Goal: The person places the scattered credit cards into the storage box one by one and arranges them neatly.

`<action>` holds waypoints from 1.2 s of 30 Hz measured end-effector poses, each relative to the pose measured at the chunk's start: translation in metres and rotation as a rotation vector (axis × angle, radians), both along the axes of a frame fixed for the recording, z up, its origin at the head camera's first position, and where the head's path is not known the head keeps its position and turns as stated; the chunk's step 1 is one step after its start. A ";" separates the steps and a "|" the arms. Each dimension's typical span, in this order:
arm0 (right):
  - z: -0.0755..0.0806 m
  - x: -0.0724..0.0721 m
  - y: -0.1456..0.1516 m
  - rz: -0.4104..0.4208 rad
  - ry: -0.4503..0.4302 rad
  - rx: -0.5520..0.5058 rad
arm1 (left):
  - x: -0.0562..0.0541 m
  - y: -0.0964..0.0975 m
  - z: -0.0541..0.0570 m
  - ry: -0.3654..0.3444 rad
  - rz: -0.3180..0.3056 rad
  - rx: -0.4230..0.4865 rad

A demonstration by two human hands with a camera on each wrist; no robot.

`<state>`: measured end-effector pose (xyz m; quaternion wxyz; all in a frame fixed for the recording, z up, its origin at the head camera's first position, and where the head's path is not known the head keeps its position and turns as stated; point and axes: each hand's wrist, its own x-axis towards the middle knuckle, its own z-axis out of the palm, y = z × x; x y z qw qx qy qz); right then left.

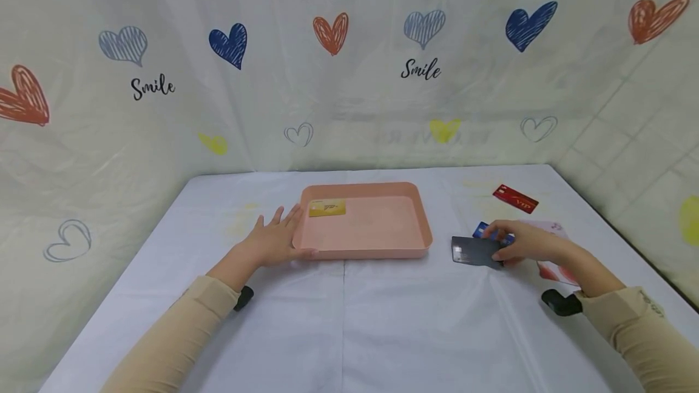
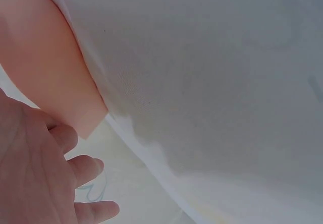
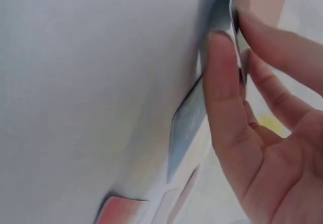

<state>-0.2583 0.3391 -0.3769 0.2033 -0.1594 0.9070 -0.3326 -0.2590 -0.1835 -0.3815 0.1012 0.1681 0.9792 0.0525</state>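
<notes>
My left hand (image 1: 273, 242) is spread wide, fingers straight, touching the left end of the pink tray (image 1: 360, 254), which sits toward the counter's (image 1: 382, 326) far edge with a gold card (image 1: 327, 208) in its far left corner. My right hand (image 1: 521, 241) pinches a dark grey card (image 1: 472, 250) between thumb and fingers, between the tray and the counter's right edge. Just beyond lies a blue card (image 1: 480, 230); a red VIP card (image 1: 516, 198) lies nearest the counter's far right corner.
</notes>
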 end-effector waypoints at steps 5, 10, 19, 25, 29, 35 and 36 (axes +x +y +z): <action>-0.001 -0.005 0.005 -0.032 -0.081 -0.100 | 0.000 0.000 0.001 0.001 0.003 -0.001; -0.002 -0.010 0.006 -0.067 -0.119 -0.145 | 0.000 0.000 0.001 0.005 -0.001 -0.005; -0.006 -0.018 0.009 -0.125 -0.165 -0.255 | -0.002 -0.001 -0.003 0.012 0.000 0.003; -0.008 -0.019 0.010 -0.135 -0.177 -0.290 | -0.001 -0.002 -0.002 0.012 0.000 -0.006; -0.008 -0.019 0.011 -0.153 -0.170 -0.304 | -0.001 -0.002 -0.002 0.014 -0.001 -0.007; -0.006 -0.023 0.016 -0.222 -0.189 -0.375 | -0.001 -0.002 -0.001 0.014 -0.003 0.001; -0.005 -0.023 0.017 -0.229 -0.191 -0.390 | -0.001 -0.002 -0.001 0.015 -0.004 0.000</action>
